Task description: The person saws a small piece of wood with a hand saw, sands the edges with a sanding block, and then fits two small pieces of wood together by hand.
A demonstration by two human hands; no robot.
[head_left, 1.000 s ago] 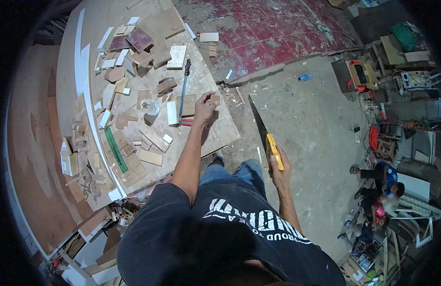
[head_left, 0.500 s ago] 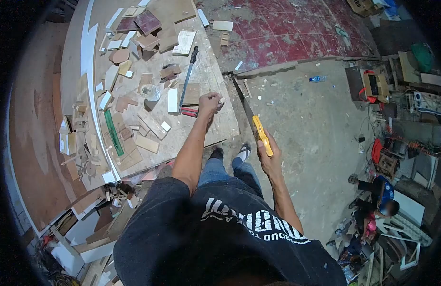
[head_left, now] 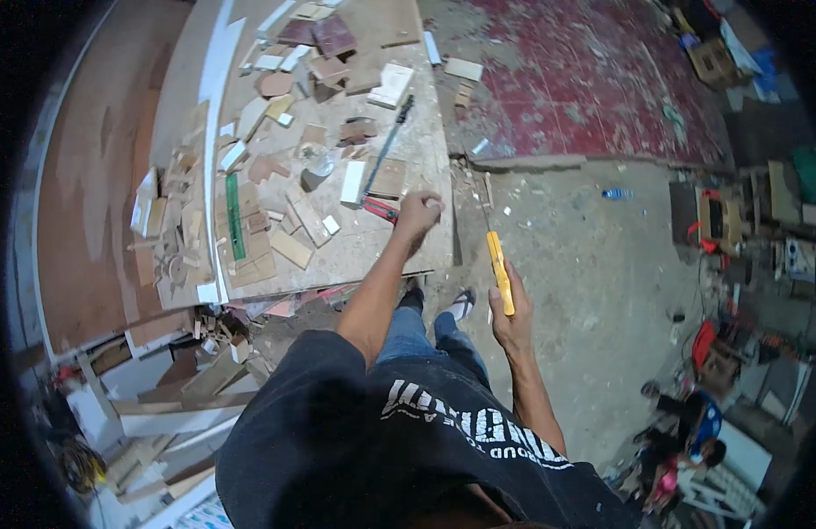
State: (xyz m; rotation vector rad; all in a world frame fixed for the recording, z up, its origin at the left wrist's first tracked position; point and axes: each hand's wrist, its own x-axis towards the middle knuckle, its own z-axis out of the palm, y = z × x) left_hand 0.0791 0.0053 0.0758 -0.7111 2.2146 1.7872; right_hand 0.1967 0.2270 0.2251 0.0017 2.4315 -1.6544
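Note:
My right hand (head_left: 512, 319) is wrapped round the yellow handle of a handsaw (head_left: 499, 264). Its blade points away from me past the workbench edge and looks thin, nearly edge-on. Over the workbench (head_left: 399, 251), near its right edge, my left hand (head_left: 419, 214) is closed with fingers bent; a small pale piece seems to be at the fingertips, too blurred to name. Just left of that hand lies a red-handled tool (head_left: 379, 208) with a long dark bar. A brown wooden board (head_left: 387, 178) and a white block (head_left: 353, 182) are beside it.
Many wood offcuts (head_left: 289, 249) and a green strip (head_left: 236, 216) cover the bench. A clear cup (head_left: 317, 165) stands among them. A blue bottle (head_left: 617, 194) lies on the floor. At lower right, people (head_left: 690, 432) sit beside stacked material.
The whole view has shifted, moving the bench right and down in the picture. The saw blade has turned and now appears narrower. My left hand stays near the bench's right edge.

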